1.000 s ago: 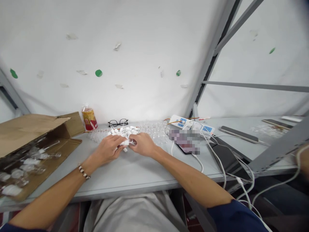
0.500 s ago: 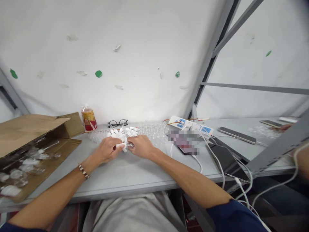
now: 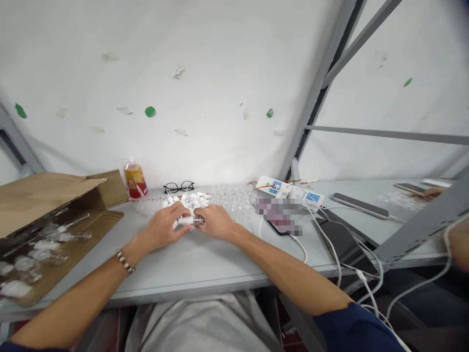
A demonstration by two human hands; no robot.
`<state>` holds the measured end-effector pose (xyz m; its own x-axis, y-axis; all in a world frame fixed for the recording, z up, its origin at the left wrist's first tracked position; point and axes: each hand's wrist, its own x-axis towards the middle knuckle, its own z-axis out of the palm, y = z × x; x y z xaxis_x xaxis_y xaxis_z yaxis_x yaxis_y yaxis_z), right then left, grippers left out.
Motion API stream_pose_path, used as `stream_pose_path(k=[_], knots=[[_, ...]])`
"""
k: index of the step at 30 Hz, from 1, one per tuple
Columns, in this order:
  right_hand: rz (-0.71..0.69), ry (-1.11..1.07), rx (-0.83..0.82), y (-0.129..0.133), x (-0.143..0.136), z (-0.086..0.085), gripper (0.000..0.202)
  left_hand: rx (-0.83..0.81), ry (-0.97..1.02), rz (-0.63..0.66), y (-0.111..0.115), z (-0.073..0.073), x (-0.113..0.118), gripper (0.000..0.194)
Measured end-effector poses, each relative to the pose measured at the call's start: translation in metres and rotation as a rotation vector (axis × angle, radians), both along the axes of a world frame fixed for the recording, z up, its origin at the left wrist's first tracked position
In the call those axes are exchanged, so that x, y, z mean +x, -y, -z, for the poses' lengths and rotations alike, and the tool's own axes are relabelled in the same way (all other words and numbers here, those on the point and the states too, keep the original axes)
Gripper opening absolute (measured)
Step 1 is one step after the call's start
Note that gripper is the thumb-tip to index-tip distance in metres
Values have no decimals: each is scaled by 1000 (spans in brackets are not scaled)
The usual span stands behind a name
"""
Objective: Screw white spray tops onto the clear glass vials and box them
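My right hand (image 3: 215, 221) is closed around a small clear bottle (image 3: 200, 220), most of it hidden in the fingers. A white dropper cap (image 3: 185, 221) sits on the bottle's left end, the two lying sideways just above the table. My left hand (image 3: 166, 226) has its thumb below the cap and its fingers above it, pinching it loosely. Right behind both hands lies a pile of white dropper caps (image 3: 198, 199). Clear bottles (image 3: 234, 200) stand packed together behind and to the right of the pile.
At left, an open cardboard box (image 3: 106, 217) holds several capped clear bottles (image 3: 47, 254). Eyeglasses (image 3: 179, 187) and a red-yellow bottle (image 3: 135, 180) stand by the wall. To the right are a power strip (image 3: 289, 191), phones (image 3: 361, 205), cables, and another person's hand (image 3: 434, 192).
My left hand's fingers have uncurled and its thumb has stretched forward along the cap, showing more of it. My right hand keeps the bottle in nearly the same place.
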<state>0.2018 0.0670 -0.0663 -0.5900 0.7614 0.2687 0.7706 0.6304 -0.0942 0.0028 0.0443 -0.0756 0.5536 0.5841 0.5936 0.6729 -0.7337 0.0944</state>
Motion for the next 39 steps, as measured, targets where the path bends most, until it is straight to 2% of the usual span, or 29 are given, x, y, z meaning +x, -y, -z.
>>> stream_pose_path(k=[4, 8, 10, 12, 15, 18, 23, 26, 28, 30, 32, 34, 37, 39], knots=[[18, -40, -19, 1, 0, -2, 10, -32, 14, -20, -2, 2, -2, 24], [-9, -41, -31, 1, -1, -1, 7, -147, -32, -48, -5, -1, -6, 45], [-8, -38, -36, 1, -1, 0, 8, -181, -28, -66, -4, -4, -7, 42], [9, -35, -42, 0, 0, 0, 8, -171, 7, -77, -2, -7, -7, 29], [21, -35, -45, 0, 0, -1, 9, -149, 33, -76, 1, -7, -3, 25], [6, -53, -43, 2, -2, -1, 11, -176, 42, -130, 1, -5, 1, 41], [19, -96, -28, 4, -6, 0, 14, -322, 221, -322, -8, -1, 2, 53], [38, -129, -28, 2, -3, 0, 13, -425, 311, -358, -14, -1, -5, 57], [52, -167, -35, -1, 0, -1, 15, -386, 395, -370, -18, -2, -11, 57], [75, -219, -41, -2, 2, -3, 18, -314, 588, -382, -22, -4, -17, 56], [91, -272, -44, -1, 2, -4, 22, -273, 805, -386, -26, -6, -21, 55], [69, -308, -49, 2, 1, -5, 26, -282, 939, -369, -30, -6, -20, 54], [-17, -357, -76, 5, -1, -4, 30, -332, 908, -266, -29, -2, -13, 51], [-78, -420, -119, 6, -3, -2, 36, -357, 755, -153, -22, 3, -4, 47]])
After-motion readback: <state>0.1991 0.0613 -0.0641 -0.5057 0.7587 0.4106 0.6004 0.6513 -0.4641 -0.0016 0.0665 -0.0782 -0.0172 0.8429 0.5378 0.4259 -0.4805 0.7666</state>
